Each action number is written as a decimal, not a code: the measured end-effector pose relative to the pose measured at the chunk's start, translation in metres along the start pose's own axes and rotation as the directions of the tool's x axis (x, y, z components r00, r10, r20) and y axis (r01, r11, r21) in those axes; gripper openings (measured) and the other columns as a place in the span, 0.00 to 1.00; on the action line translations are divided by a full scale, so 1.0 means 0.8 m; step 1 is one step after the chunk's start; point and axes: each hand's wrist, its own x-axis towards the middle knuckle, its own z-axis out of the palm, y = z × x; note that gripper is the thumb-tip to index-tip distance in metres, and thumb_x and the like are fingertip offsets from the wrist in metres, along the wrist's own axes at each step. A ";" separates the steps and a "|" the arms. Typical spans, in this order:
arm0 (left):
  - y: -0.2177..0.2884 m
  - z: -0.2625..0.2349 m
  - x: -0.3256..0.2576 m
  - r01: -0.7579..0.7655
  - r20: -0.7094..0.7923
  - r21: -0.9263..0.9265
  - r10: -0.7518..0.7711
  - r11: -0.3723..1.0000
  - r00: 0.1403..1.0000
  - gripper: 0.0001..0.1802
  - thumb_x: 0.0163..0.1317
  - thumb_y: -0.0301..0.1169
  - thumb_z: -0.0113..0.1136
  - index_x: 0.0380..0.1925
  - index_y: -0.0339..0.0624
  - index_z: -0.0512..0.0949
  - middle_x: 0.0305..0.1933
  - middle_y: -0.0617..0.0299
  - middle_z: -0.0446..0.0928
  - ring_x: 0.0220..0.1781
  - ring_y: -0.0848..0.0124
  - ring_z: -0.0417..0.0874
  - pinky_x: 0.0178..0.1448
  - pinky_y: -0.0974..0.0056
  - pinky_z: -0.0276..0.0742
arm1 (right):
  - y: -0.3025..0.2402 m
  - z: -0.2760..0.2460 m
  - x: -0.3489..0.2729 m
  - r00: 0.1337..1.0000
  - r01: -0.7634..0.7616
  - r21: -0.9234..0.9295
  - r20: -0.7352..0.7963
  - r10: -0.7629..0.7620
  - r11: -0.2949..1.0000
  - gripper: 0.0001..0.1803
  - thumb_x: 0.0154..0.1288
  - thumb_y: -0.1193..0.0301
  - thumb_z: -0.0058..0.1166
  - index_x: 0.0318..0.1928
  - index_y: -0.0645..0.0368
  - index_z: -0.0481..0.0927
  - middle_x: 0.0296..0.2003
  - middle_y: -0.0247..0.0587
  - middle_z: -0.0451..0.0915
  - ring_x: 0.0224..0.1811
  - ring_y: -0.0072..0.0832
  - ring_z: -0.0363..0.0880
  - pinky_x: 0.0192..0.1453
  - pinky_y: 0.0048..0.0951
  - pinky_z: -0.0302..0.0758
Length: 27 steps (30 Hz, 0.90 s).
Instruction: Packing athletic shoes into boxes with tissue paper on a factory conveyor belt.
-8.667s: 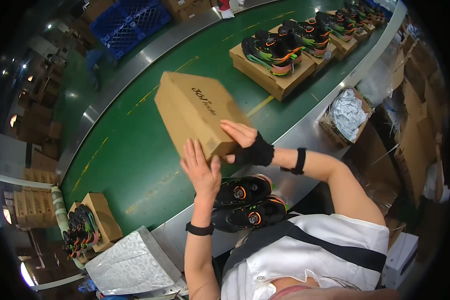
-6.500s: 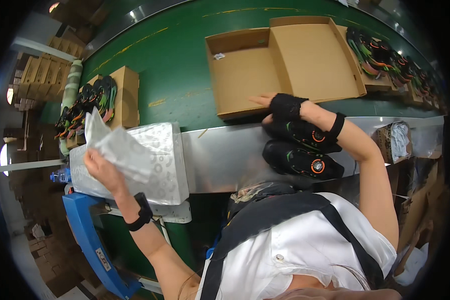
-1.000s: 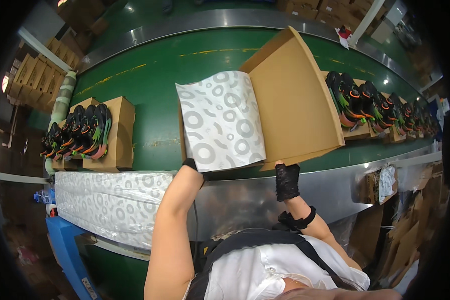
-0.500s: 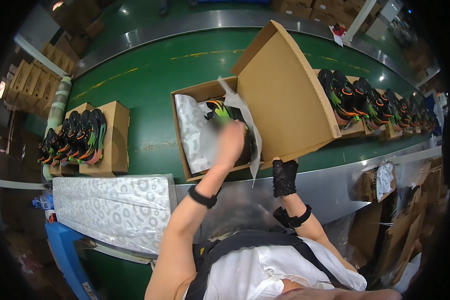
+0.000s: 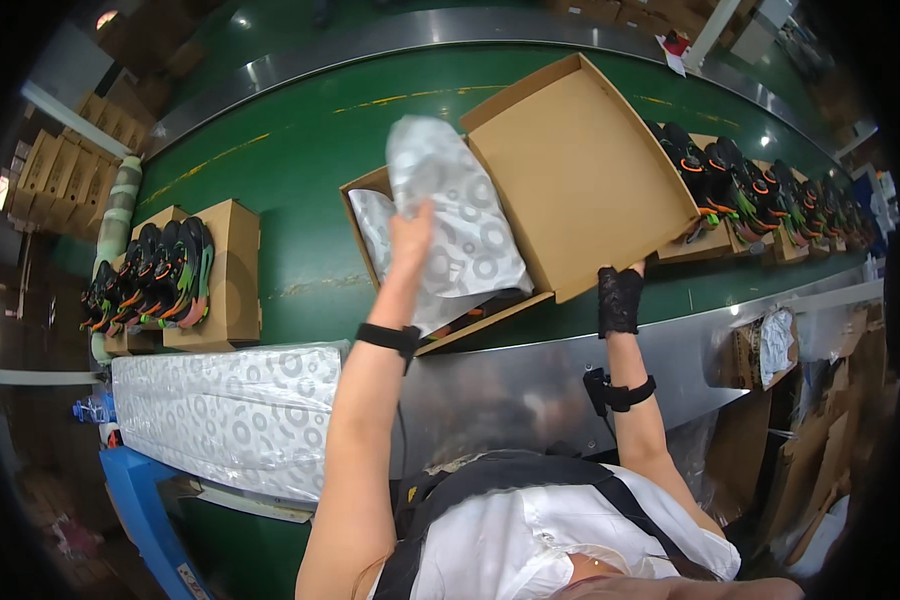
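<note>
An open brown shoebox point(image 5: 485, 326) stands in front of me with its lid point(image 5: 580, 180) swung out to the right. My left hand point(image 5: 411, 238) is closed on a sheet of patterned white-and-grey wrapping paper point(image 5: 462, 205), which stands up at its far end and drapes over the box. Underneath it the box's contents are mostly hidden; a dark bit with orange shows at the near edge. More of the same paper lines the left side. My right hand point(image 5: 621, 297), in a black lace fingerless glove, has its fingertips closed on the lid's near edge.
The box rests on a green conveyor belt point(image 5: 305, 240) with a metal edge point(image 5: 490, 400) nearest me. Black, green and orange shoes point(image 5: 170, 270) lie on boxes to the left, and more shoes point(image 5: 740, 180) line the right. A stack of patterned paper point(image 5: 225, 415) sits at near left.
My left hand has come out of the box and drawn the paper across, covering the shoe seen before. My right hand has moved right and farther away, and the lid lies more open.
</note>
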 end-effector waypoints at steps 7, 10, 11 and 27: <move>0.035 0.019 -0.028 0.351 0.386 -0.616 -0.118 0.705 0.915 0.21 0.59 0.41 0.44 0.41 0.30 0.66 0.35 0.53 0.71 0.37 0.63 0.75 0.39 0.58 0.74 | -0.076 0.083 -0.064 0.696 0.718 -0.412 0.437 -0.569 0.562 0.46 0.36 0.65 0.62 0.57 0.66 0.52 0.56 0.57 0.55 0.59 0.48 0.53 0.55 0.53 0.54; -0.017 0.045 -0.036 0.385 0.171 -0.700 -0.381 0.602 0.908 0.30 0.56 0.49 0.47 0.44 0.31 0.64 0.44 0.48 0.69 0.49 0.57 0.70 0.53 0.53 0.64 | -0.045 0.119 -0.016 0.836 0.498 -0.465 0.480 -0.264 0.732 0.44 0.39 0.68 0.59 0.59 0.61 0.51 0.55 0.55 0.59 0.58 0.44 0.58 0.55 0.52 0.55; -0.040 0.049 -0.034 0.376 0.166 -0.700 -0.374 0.607 0.913 0.30 0.56 0.49 0.47 0.44 0.31 0.64 0.44 0.48 0.69 0.49 0.57 0.70 0.53 0.53 0.64 | -0.025 0.127 0.006 0.902 0.322 -0.428 0.410 -0.136 0.845 0.41 0.44 0.71 0.55 0.59 0.60 0.50 0.51 0.58 0.63 0.55 0.46 0.62 0.55 0.45 0.59; -0.040 0.008 0.072 0.353 0.007 0.227 -0.364 0.908 0.931 0.20 0.50 0.40 0.57 0.24 0.31 0.69 0.17 0.59 0.71 0.10 0.70 0.71 0.12 0.67 0.67 | -0.026 0.079 0.046 0.989 0.085 -0.012 0.120 -0.083 0.996 0.27 0.50 0.69 0.53 0.51 0.67 0.64 0.44 0.52 0.71 0.48 0.36 0.69 0.53 0.28 0.63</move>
